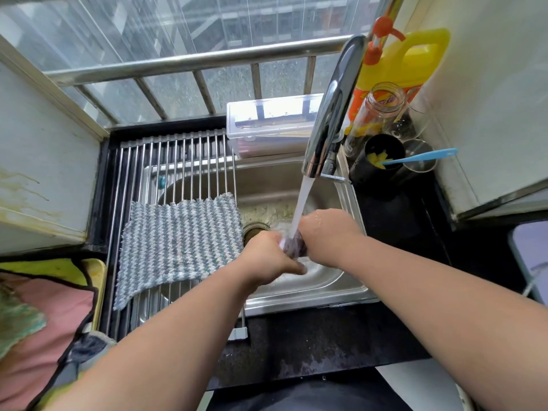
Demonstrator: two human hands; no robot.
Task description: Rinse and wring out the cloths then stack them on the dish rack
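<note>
Gripping a dark cloth [294, 247] between them, the left hand [268, 256] and right hand [326, 237] curl tightly round its ends over the sink [326, 281], under the water [303, 200] from the tap [333, 114]; at nine o'clock of the hands a striped cloth [181, 241] lies flat on the rack [178, 161]; at twelve, partly behind the spout, stands a clear box [267, 126]; at two, a yellow jug [406, 60], a jar [376, 114] and a black cup [382, 157]; at eight lie pink and green cloths [44, 307].

Two hands [269, 256] [326, 235], one dish rack [178, 155], one faucet [335, 114], two cloths [181, 241] [295, 247] (more piled left).
</note>
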